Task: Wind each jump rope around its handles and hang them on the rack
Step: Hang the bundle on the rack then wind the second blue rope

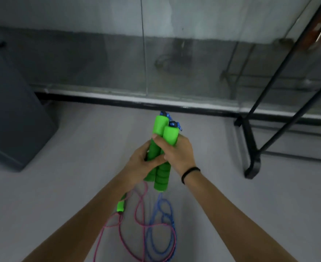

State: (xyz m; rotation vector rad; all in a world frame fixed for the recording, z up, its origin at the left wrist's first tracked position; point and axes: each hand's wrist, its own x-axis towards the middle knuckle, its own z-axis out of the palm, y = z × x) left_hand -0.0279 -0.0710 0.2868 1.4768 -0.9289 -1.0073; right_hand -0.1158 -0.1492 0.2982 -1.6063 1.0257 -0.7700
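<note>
Two green handles (160,148) are clasped upright by both the left hand (140,165) and right hand (176,152), each grip closed around them, seemingly above the blue rope (161,224) on the floor (80,167).

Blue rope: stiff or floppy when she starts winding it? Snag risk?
Likely floppy: the blue rope hangs from the green foam handles in loose loops. It overlaps the pink rope below, so it may drag or tangle with it. Probably light; it sags freely.
</note>
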